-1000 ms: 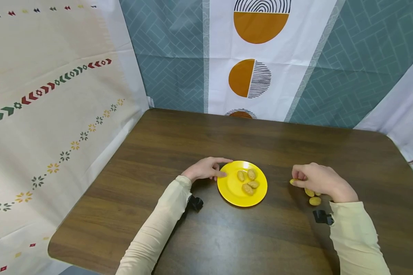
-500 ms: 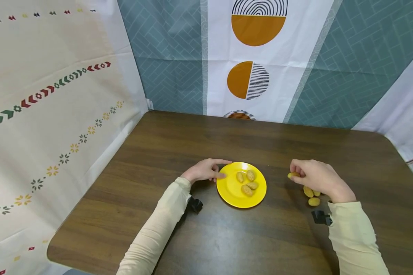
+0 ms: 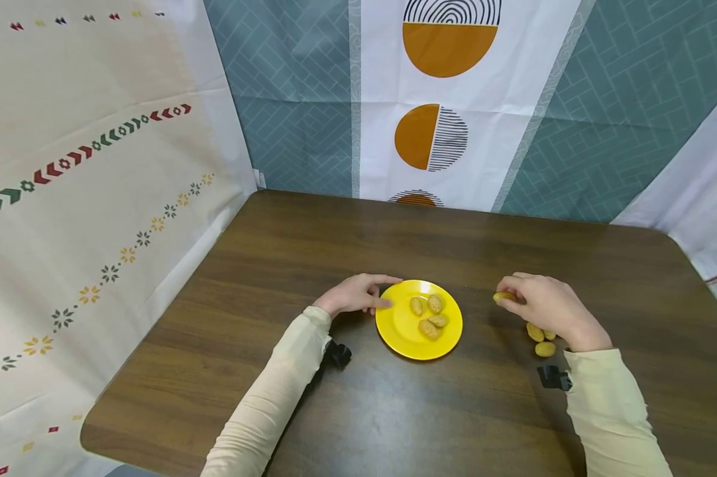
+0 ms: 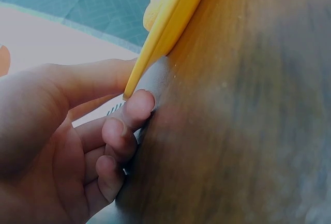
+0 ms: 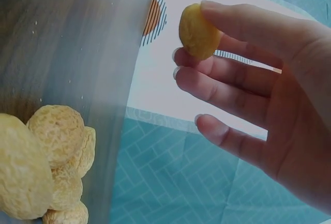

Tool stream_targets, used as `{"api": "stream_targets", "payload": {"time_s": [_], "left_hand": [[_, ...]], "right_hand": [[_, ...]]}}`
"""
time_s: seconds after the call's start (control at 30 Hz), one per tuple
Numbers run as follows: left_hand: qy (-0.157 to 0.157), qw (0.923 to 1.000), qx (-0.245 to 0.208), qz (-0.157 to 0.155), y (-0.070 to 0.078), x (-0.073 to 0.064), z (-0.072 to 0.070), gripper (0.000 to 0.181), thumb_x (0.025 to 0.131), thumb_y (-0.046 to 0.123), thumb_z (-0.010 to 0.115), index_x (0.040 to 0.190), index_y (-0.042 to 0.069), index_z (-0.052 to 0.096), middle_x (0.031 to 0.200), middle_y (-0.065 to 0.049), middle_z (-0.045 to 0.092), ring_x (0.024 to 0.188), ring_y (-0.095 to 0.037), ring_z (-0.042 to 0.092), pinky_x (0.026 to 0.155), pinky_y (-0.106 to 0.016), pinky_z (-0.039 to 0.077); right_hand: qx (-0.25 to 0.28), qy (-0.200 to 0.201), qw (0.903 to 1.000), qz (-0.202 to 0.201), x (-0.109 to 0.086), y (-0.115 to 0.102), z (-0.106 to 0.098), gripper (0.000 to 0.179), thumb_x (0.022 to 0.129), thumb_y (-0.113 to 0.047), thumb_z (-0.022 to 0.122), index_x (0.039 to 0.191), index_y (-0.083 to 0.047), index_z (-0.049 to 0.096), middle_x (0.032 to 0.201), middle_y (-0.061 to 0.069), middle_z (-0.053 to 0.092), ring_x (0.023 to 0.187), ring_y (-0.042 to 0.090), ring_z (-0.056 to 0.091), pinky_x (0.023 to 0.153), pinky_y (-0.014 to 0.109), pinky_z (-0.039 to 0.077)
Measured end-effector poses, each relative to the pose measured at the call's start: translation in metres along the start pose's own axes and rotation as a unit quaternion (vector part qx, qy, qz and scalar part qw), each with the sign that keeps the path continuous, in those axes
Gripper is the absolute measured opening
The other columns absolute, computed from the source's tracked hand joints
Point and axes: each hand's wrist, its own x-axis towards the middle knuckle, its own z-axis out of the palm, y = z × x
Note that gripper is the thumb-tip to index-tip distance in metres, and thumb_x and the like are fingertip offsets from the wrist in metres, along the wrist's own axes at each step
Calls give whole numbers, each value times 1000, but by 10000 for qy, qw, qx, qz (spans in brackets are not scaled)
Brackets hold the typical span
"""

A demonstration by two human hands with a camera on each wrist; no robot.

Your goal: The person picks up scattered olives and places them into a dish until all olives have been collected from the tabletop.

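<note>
well, the right hand (image 3: 549, 305) has its thumb and fingertips closed on one small potato (image 5: 199, 32), outer fingers loose, and holds it above the surface (image 3: 334, 238). from where i stand the potato's long axis runs roughly left to right, one end pointing left, toward the yellow plate (image 3: 401, 331), which lies left and slightly nearer. the left hand (image 3: 355, 295), farther from that potato, pinches the plate's left rim. four potatoes (image 3: 428, 329) sit on the plate; the loose pile (image 5: 56, 133) lies right and near.
</note>
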Motion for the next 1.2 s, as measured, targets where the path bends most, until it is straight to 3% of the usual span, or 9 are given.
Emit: {"api": "stream_targets", "payload": {"time_s": [0.23,0.47,0.87,1.03,1.2], "left_hand": [[11,10000,19,-81,2,-1,0,55,91,27,68,142,32,48,70,-4,56,61,-16,53,59,-23,46],[4,10000,-81,-33,2,-2,0,54,91,25,68,142,31,49,69,-4,55,60,-15,53,58,-23,46],[12,10000,-32,10,0,-1,0,54,91,26,68,141,32,49,68,-3,55,59,-15,53,57,-23,46],[27,10000,-19,-49,-1,-1,0,54,91,27,68,141,33,49,68,-3,55,60,-15,52,58,-23,45],[36,9999,-61,-100,0,0,1,54,91,27,68,141,33,50,68,-4,56,60,-15,52,59,-23,45]], "right_hand": [[22,244,9996,-117,2,-3,2,16,85,-27,74,94,-15,69,68,-7,51,57,8,41,50,25,34],[32,448,9988,-199,5,-9,5,16,82,-25,77,94,-15,70,64,-7,45,54,7,38,50,23,30],[114,723,9960,-513,8,-18,13,21,80,-20,79,99,-17,69,72,-9,58,59,5,43,52,20,38],[103,751,9951,-641,10,-23,15,25,80,-17,79,103,-17,68,85,-5,68,66,9,55,59,26,47],[56,955,9920,-819,12,-28,19,27,79,-16,80,103,-17,68,90,-4,69,75,14,64,64,32,52]]}}
